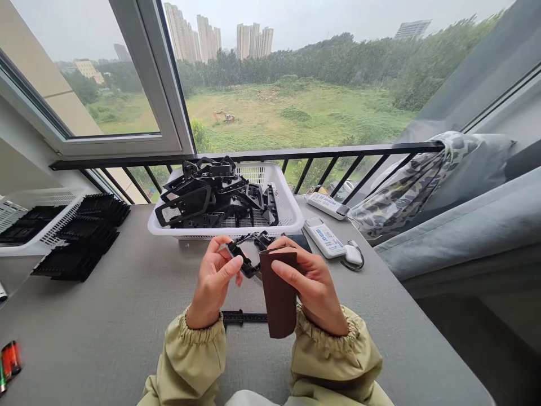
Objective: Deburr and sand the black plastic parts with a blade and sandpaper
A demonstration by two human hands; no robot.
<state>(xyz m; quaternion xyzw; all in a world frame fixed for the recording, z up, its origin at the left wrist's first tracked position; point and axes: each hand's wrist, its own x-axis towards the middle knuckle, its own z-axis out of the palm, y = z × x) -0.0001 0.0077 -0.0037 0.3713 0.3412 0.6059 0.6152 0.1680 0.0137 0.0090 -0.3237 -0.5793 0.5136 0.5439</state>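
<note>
Above the table, my left hand point(218, 274) is closed around a black plastic frame point(249, 265), thumb on its near side. My right hand point(315, 285) pinches a folded dark brown sheet point(280, 293) that looks like sandpaper, thumb in front and fingers behind. The sheet hangs down beside the black frame and hides part of its right side. Whether the two touch cannot be made out. Lying on the table below my hands is a black caliper point(243, 317), partly covered by the sheet.
Behind my hands stands a white basket point(296, 217) heaped with black plastic parts point(220, 197). Stacked black parts point(80, 237) and another white basket point(63, 197) are at left, batteries point(10, 358) at lower left. Two white packs point(324, 238) and a small white case point(354, 256) lie right.
</note>
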